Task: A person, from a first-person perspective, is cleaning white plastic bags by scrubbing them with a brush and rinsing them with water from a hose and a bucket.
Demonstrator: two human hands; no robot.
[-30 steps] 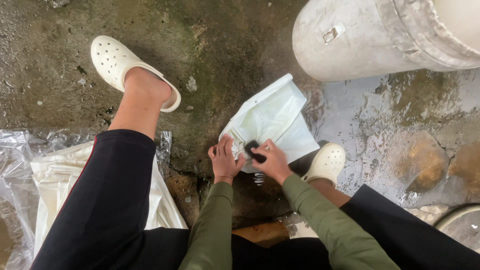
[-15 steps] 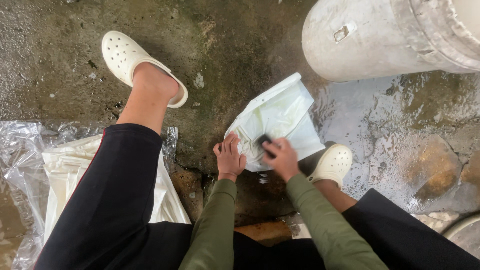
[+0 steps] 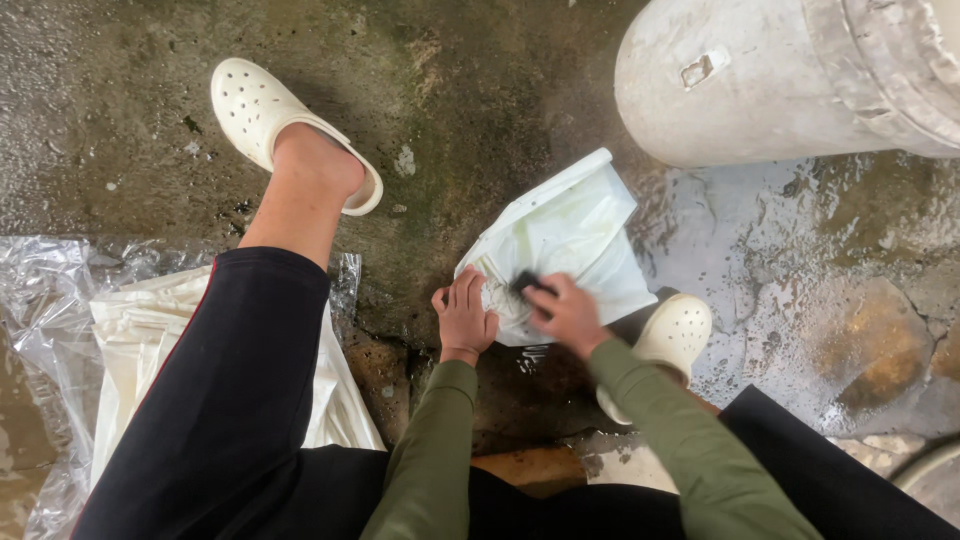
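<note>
Closest to the camera, two olive-green sleeves reach down between black trouser legs, the one on the person's left edged with a thin red stripe. The left hand [image 3: 465, 318] lies on the bunched near corner of a pale cloth [image 3: 565, 245], its fingers folded down over the gathered fabric and pinning it, so its grip is pressed together on the cloth. The right hand [image 3: 568, 312] sits just beside it, its grip clamped on a small dark object [image 3: 527, 283] that touches the cloth's surface; what that object is cannot be told from here. Below the hands a little water shows on the dark, wet ground.

The cloth lies on the concrete floor [image 3: 470, 110], spread away from the hands, with its far corner pointing toward a large pale drum [image 3: 760, 85]. Its near right edge lies close to a cream clog [image 3: 668, 340] on the person's right foot.

To the left, a folded pale sheet [image 3: 135, 350] lies on crinkled clear plastic [image 3: 45, 300], partly hidden by the left leg.

Farther out, the other cream clog [image 3: 270, 115] rests on damp, mossy concrete, well apart from the cloth. The drum lies on its side at the upper right, above a wet, shiny patch of floor.
</note>
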